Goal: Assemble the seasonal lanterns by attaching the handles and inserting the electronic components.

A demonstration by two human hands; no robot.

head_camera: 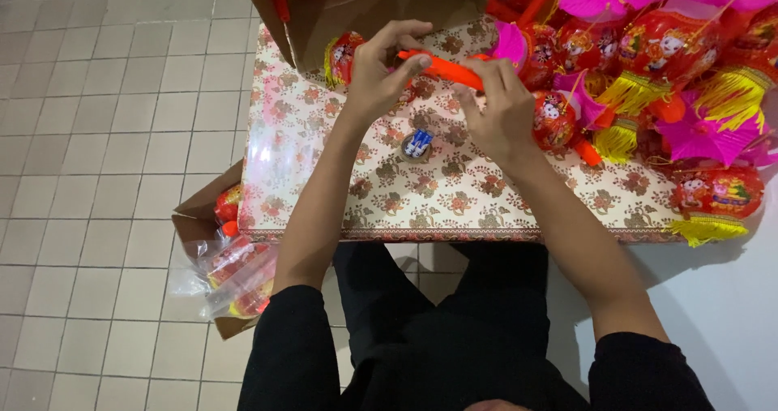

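Pinching an orange stick (442, 68) at both ends above the bench (324, 151), the left hand (379, 74) and right hand (498, 107) keep it level, lanterns (673, 46) heaped at two o'clock within reach.

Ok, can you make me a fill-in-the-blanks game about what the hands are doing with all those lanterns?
1. Both hands, left and right, hold one ______ stick.
2. The table has a cloth with a ______ pattern.
3. The lanterns are piled at the person's ______ side.
4. The tassels on the lanterns are ______.

Missing words: orange; flower; right; yellow
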